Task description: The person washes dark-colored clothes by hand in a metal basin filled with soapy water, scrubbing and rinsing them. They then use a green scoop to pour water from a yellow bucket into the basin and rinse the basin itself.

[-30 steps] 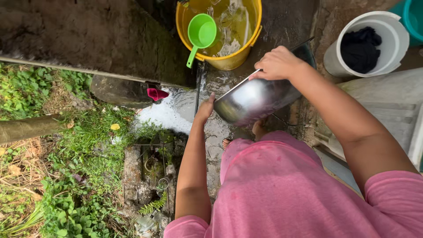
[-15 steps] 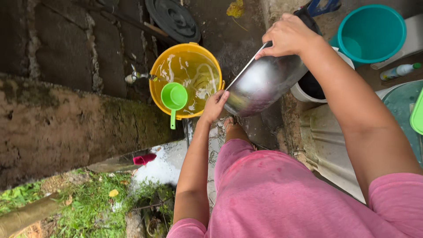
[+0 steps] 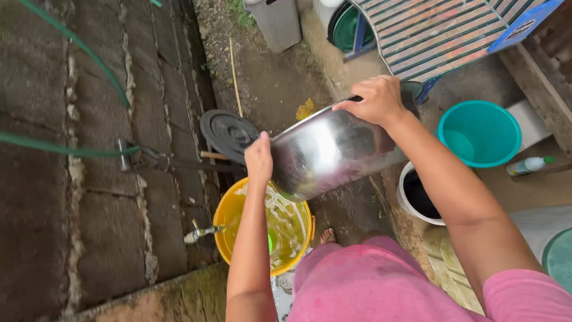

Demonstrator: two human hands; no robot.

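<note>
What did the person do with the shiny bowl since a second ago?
The steel bowl was lifted from low over the wet ground and now tilts above the yellow bucket by the tap. The left hand and right hand kept hold of its rim. The green scoop stayed in the bucket.

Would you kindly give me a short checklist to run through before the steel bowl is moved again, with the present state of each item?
1. Left hand grips the steel bowl at its near rim: ok.
2. Right hand grips the far rim: ok.
3. Bowl held level: not ok, it is tilted on its side.
4. Bowl emptied: cannot tell, its inside faces away.
5. Yellow bucket sits under the bowl's lower edge: ok.
6. Tap shut off: cannot tell.
</note>
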